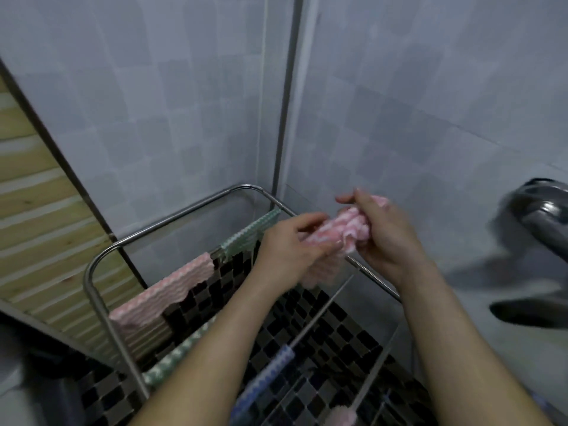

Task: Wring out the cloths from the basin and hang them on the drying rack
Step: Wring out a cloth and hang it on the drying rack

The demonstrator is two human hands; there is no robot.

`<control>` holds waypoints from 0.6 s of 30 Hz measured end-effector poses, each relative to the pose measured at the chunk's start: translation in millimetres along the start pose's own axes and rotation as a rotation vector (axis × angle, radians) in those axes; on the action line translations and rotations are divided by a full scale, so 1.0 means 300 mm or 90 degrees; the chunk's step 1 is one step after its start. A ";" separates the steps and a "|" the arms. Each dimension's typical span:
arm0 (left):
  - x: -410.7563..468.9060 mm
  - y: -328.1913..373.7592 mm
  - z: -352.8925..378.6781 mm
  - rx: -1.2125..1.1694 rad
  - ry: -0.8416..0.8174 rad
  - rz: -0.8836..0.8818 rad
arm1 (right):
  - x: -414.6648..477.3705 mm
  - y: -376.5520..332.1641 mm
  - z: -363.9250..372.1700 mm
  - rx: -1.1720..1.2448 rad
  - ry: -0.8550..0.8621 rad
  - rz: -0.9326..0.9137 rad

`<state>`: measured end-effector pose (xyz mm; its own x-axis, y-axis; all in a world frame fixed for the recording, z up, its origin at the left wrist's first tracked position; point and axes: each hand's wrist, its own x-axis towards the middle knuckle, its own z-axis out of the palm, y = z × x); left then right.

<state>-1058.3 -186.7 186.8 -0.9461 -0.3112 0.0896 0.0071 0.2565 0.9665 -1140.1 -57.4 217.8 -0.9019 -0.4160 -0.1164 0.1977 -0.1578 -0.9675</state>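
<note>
We held the pink cloth point(347, 229) in both hands, just above the rack point(172, 216). Our left hand point(289, 250) was curled round its nearer end, thumb on top, and a loose flap of it hung down under that palm, too blurred for us to make out its edge. Our right hand point(384, 238) gripped the bunched far end, fingers wrapped over the folds, with a bit of pink poking out behind the knuckles. The two hands sat close together, the cloth a short wad between them. Under the right wrist ran the rack's side rail. Just left of the left hand the far green cloth point(249, 235) was draped over a rail, and further left and lower on that rail hung the hung pink cloth point(166, 293). Below the left forearm the near green cloth point(175, 355) lay over the next rail, and between our two forearms the blue cloth point(270, 370) lay over another. Under the rack and both hands lay the floor point(338, 327), dark and chequered. Well to the right of the right hand stood a metal tap point(541, 216), blurred. Far to the left of the left hand were wooden slats point(37, 229), and beyond both hands the grey tiled wall point(184, 103)
</note>
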 end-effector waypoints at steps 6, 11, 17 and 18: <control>-0.143 0.090 0.018 -0.140 0.017 -0.062 | -0.171 -0.021 -0.052 0.082 -0.118 0.044; -0.248 0.124 -0.001 -0.174 0.062 -0.064 | -0.285 -0.028 -0.070 -0.016 -0.097 0.008; -0.311 0.149 -0.016 -0.128 0.125 -0.038 | -0.381 -0.044 -0.078 -0.062 -0.020 0.029; -0.317 0.149 -0.019 -0.105 0.124 -0.040 | -0.391 -0.044 -0.079 -0.046 -0.003 0.045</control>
<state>-966.3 -150.9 222.8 -0.8663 -0.4963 0.0567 0.0175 0.0834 0.9964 -1046.1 14.6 238.8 -0.8848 -0.4277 -0.1849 0.2332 -0.0630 -0.9704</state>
